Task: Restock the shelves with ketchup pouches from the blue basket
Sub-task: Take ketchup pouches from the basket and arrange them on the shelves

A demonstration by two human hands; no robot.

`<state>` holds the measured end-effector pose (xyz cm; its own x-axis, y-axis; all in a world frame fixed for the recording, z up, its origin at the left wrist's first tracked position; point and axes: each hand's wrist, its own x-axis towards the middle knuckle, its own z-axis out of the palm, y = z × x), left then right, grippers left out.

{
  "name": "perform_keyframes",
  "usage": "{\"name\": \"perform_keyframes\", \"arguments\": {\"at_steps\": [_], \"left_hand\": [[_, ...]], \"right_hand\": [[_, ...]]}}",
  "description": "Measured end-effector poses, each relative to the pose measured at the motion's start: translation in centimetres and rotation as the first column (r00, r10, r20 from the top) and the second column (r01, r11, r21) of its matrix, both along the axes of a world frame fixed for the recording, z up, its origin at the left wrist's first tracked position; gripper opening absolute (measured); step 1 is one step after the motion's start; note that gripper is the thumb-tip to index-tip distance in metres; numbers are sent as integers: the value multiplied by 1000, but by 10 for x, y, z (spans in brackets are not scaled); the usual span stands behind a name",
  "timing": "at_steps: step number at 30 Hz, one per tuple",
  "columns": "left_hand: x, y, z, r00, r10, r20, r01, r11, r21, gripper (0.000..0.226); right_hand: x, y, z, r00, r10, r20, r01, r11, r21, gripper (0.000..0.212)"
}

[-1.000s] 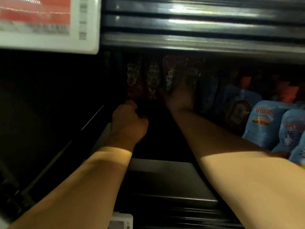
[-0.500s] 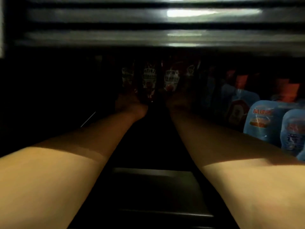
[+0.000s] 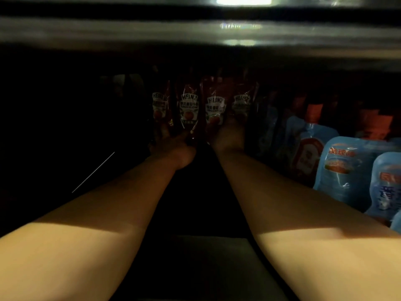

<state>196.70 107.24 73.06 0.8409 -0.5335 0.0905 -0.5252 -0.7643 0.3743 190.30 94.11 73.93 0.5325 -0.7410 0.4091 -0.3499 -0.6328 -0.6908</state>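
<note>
Several red ketchup pouches (image 3: 189, 109) stand upright in a row at the back of a dark shelf. Both my arms reach deep in toward them. My left hand (image 3: 171, 142) is at the foot of the two left pouches, its fingers stretched up against them. My right hand (image 3: 227, 135) sits at the base of the two right pouches (image 3: 214, 109), touching them; the dark hides its fingers. The blue basket is out of view.
Blue sauce pouches (image 3: 345, 168) with orange caps fill the shelf to the right, close to my right forearm. The underside of the upper shelf (image 3: 238, 33) hangs low overhead. The shelf floor (image 3: 204, 192) between my arms is dark, and so is the left side.
My left hand has moved forward from a fist near mid-shelf to the foot of the pouches. The camera has moved closer and lower into the shelf. The right hand stays at the pouches.
</note>
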Motion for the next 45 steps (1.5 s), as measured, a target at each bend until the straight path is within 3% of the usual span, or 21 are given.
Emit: {"name": "perform_keyframes", "arguments": {"at_steps": [3,5,8,11,15,18,22,23,25,27,28,30,32,36,38,45], "left_hand": [[3,-1,-1,1000,6,3,-6,1000,26,73],[3,-3,-1,1000,8,-11,-8,1000,10,73],[1,-3,0,999,11,-32,-11,1000,-15,73],[1,-4,0,1000,8,-30,-9,999,-33,74],[1,-6,0,1000,-2,-21,2,1000,-1,74],[1,-7,1,1000,5,-18,-4,999,41,72],[2,-7,-2,1000,7,0,-7,1000,-14,70],[0,-6,-2,1000,9,9,-9,997,-75,68],[-2,1,-1,1000,7,19,0,935,-354,59],[-4,14,2,997,73,2,-55,764,-643,41],[-5,22,3,990,134,-32,-117,699,-705,34],[-11,39,4,970,217,-111,-228,646,-728,31],[-23,56,3,966,230,-119,-245,663,-708,27],[-56,93,3,984,118,-131,-177,667,-724,14],[-72,112,3,982,65,-177,-176,649,-740,14],[-127,171,7,967,-17,-255,-180,663,-726,16]], "right_hand": [[3,-2,2,1000,26,-13,-25,998,64,47],[4,-1,0,998,-33,-52,34,999,26,56],[-2,-1,-3,980,-187,-69,180,979,-90,84],[-4,-6,-4,974,-221,-55,219,975,-45,107],[2,-16,-4,959,-164,-231,162,986,-25,102],[5,-21,-5,980,-166,-112,173,984,52,104],[4,-17,-6,975,-210,-70,214,974,69,114],[3,-17,-6,974,-216,-72,220,974,51,111],[-2,-12,-6,954,-254,-160,243,966,-83,95],[-10,-3,-5,934,-274,-228,235,954,-187,84],[-16,4,-4,937,-263,-231,230,960,-159,84],[-28,17,-3,955,-204,-216,190,978,-84,88],[-46,32,-3,972,-134,-192,127,991,-52,81],[-98,70,1,992,-91,-84,86,994,-61,43],[-125,90,0,998,-26,-60,20,994,-106,37],[-207,125,9,992,-42,-121,57,991,120,31]]}}
